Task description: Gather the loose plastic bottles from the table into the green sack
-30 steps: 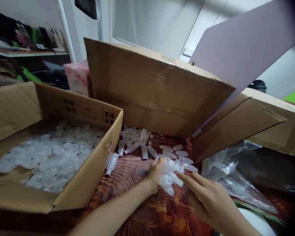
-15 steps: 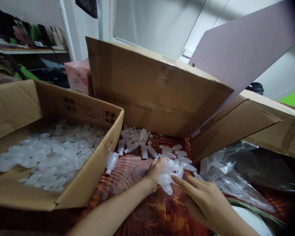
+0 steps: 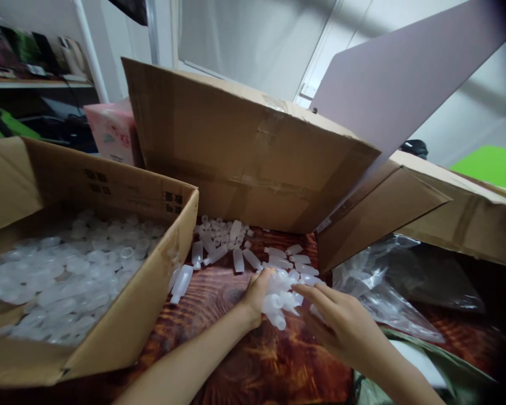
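My left hand (image 3: 255, 299) is wrapped round a bunch of translucent white plastic bottles (image 3: 279, 298), their necks pointing various ways. On the right side of the bunch, my right hand (image 3: 335, 315) has its fingers stretched toward the bottles, the fingertips at their edge; its palm side is hidden. Beyond the hands, more small bottles (image 3: 279, 262) lie on the dark red-brown wooden table (image 3: 253, 365). Farther back is a pile of small white caps (image 3: 223, 229) with several bottles lying in front of it.
An open cardboard box (image 3: 139, 298) at the left holds many translucent pieces (image 3: 80, 264). A large cardboard box (image 3: 244, 152) stands behind the pile. Clear plastic bags (image 3: 379, 281) and another carton (image 3: 375, 214) are at the right, with a pink box (image 3: 112, 132) at the back left.
The view has shifted, so the boxes and table items appear farther left. Both hands stay at the bunch of bottles, and the bottles in it lie at somewhat different angles.
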`<state>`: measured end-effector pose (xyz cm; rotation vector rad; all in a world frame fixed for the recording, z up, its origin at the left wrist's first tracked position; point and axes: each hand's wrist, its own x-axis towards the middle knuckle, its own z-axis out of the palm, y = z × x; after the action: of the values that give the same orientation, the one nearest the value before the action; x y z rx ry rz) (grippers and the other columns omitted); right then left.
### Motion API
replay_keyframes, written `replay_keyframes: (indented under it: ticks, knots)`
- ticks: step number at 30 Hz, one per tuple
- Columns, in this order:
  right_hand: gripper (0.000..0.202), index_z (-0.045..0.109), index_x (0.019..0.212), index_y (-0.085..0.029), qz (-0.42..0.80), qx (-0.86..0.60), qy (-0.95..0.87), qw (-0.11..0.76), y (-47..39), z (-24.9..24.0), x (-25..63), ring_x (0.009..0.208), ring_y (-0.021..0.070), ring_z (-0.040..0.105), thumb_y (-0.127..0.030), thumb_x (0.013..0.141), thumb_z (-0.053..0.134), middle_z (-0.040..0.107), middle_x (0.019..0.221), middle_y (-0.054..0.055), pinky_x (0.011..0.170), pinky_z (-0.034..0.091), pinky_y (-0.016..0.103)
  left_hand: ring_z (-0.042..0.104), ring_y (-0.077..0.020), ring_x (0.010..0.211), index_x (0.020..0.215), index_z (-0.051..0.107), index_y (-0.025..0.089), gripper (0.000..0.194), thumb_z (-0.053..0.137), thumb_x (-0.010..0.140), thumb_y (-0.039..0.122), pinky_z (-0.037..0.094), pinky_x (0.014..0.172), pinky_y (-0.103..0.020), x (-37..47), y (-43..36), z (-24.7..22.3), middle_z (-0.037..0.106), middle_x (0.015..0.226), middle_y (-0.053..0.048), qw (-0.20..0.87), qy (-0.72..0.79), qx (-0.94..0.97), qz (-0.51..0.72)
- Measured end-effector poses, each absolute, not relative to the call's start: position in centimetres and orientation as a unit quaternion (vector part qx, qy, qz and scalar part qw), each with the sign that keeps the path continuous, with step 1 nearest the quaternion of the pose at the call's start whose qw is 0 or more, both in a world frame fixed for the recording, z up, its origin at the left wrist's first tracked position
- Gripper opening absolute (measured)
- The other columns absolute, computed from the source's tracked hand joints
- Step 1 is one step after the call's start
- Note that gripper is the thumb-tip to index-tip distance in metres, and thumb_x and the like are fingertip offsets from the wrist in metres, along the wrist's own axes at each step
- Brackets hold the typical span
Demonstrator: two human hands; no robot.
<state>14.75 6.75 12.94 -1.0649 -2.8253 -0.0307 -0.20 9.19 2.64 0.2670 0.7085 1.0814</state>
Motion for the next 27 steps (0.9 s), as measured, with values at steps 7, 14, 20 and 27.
replay_keyframes:
  ticks: [7, 14, 20, 27]
  knots:
    - [0.030, 0.050, 0.079, -0.018, -0.099, -0.399, -0.905, 0.108, 6.7, 10.0, 13.2, 0.056, 0.0148, 0.052, -0.031, 0.101, 0.034, 0.054, 0.068, 0.002, 0.053, 0.028, 0.027, 0.045, -0.0124, 0.051, 0.071, 0.048, 0.018, 0.034, 0.062, 0.070, 0.049, 0.034, 0.050, -0.025, -0.3, 9.2, 3.1, 0.048, 0.060, 0.001, 0.771, 0.341, 0.130, 0.522]
    - [0.018, 0.054, 0.108, -0.019, -0.019, -0.390, -0.915, 0.103, 5.9, 11.1, 13.7, 0.069, 0.0155, 0.058, -0.028, 0.099, 0.042, 0.060, 0.086, 0.004, 0.060, 0.036, 0.025, 0.044, -0.0126, 0.050, 0.072, 0.047, 0.019, 0.030, 0.057, 0.072, 0.047, 0.034, 0.048, -0.025, -0.2, 9.1, 3.0, 0.048, 0.060, 0.001, 0.764, 0.343, 0.147, 0.527]
    - [0.019, 0.055, 0.097, -0.018, -0.032, -0.438, -0.889, 0.127, 5.4, 9.7, 12.9, 0.067, 0.0165, 0.054, -0.027, 0.098, 0.038, 0.057, 0.080, 0.003, 0.057, 0.031, 0.027, 0.044, -0.0108, 0.049, 0.071, 0.047, 0.018, 0.037, 0.064, 0.065, 0.050, 0.035, 0.046, -0.023, -0.2, 8.9, 3.0, 0.048, 0.058, 0.003, 0.739, 0.364, 0.163, 0.543]
    - [0.024, 0.052, 0.081, -0.018, -0.075, -0.511, -0.831, 0.205, 4.6, 7.3, 11.4, 0.063, 0.0156, 0.054, -0.029, 0.097, 0.038, 0.059, 0.074, 0.003, 0.054, 0.027, 0.028, 0.045, -0.0106, 0.045, 0.070, 0.047, 0.018, 0.042, 0.070, 0.057, 0.052, 0.036, 0.041, -0.022, -0.2, 8.6, 2.8, 0.051, 0.053, 0.005, 0.696, 0.411, 0.198, 0.554]
